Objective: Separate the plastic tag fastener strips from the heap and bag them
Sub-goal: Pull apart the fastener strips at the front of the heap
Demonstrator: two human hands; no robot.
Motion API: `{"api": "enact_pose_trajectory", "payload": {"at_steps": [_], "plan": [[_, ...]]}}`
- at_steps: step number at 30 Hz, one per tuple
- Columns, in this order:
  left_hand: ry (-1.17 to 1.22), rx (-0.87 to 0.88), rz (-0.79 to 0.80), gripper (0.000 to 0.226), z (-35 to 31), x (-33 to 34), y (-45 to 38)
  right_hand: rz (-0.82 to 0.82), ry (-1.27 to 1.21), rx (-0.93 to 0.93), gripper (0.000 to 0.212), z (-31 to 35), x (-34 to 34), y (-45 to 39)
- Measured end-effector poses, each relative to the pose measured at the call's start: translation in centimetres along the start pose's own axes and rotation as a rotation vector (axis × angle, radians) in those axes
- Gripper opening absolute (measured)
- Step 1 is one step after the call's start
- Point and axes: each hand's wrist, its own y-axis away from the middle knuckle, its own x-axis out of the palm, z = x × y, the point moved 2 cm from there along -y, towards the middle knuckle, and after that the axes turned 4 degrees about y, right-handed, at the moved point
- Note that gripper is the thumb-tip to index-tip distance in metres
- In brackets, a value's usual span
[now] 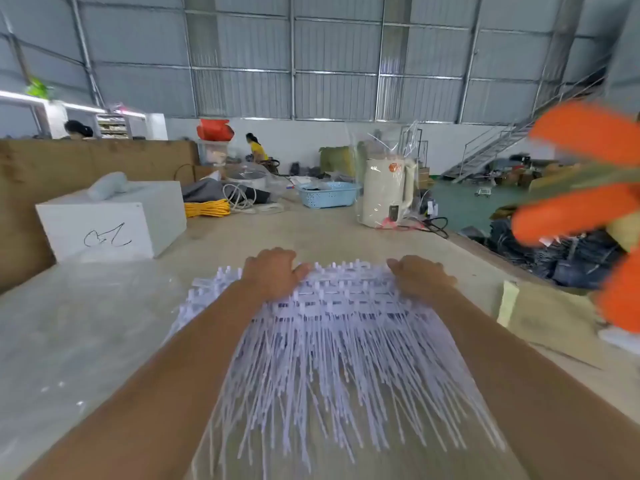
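Note:
A wide stack of white plastic tag fastener strips (332,348) lies on the table in front of me, heads at the far edge, thin tails fanned toward me. My left hand (273,275) grips the far left edge of the stack, fingers curled over the heads. My right hand (420,277) grips the far right edge the same way. Clear plastic bags (86,306) lie flat on the table to the left of the stack.
A white box (114,220) stands at the left, yellow rope (207,207) and a blue basket (327,194) behind it. A cream kettle (386,194) in clear wrap stands far right. A blurred orange shape (581,216) fills the right edge. Brown cardboard (550,317) lies at right.

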Motion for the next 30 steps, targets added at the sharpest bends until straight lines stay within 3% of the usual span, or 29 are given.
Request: {"api": "enact_pose_trajectory", "payload": {"at_steps": [3, 9, 12, 14, 17, 20, 23, 26, 30], "plan": [[0.058, -0.031, 0.128, 0.055, 1.1, 2.3, -0.7, 0.023, 0.12, 0.005, 0.041, -0.5, 0.7, -2.2], [0.01, 0.131, -0.034, 0.04, 1.6, 1.9, -1.3, -0.015, -0.006, 0.007, 0.034, -1.3, 0.3, -3.3], [0.067, 0.176, -0.108, 0.035, 0.3, 0.1, -1.8, -0.081, 0.03, -0.111, 0.028, -1.1, -1.0, -3.3], [0.123, 0.187, -0.196, 0.029, -0.5, -1.9, -2.2, -0.019, -0.01, -0.197, 0.019, -0.9, -1.6, -3.2], [-0.063, 0.25, -0.309, 0.032, -2.1, -5.5, -2.3, 0.115, -0.174, -0.217, 0.029, -0.9, -3.6, -2.3], [-0.278, 0.299, -0.419, 0.033, -3.6, -9.3, -2.0, 0.073, -0.419, -0.266, 0.024, -1.4, -7.4, -1.4], [-0.241, 0.36, -0.53, 0.039, -3.8, -13.2, -1.7, 0.037, -0.844, -0.379, 0.012, -0.5, -11.0, 0.0], [-0.106, 0.3, -0.346, 0.042, -2.4, -15.0, -1.7, 0.103, -1.126, -0.384, 0.012, 0.7, -11.6, 0.5], [-0.233, 0.107, 0.276, 0.032, -0.4, -9.8, -1.1, 0.333, -0.932, -0.267, 0.012, 1.3, -7.3, 1.1]]}}
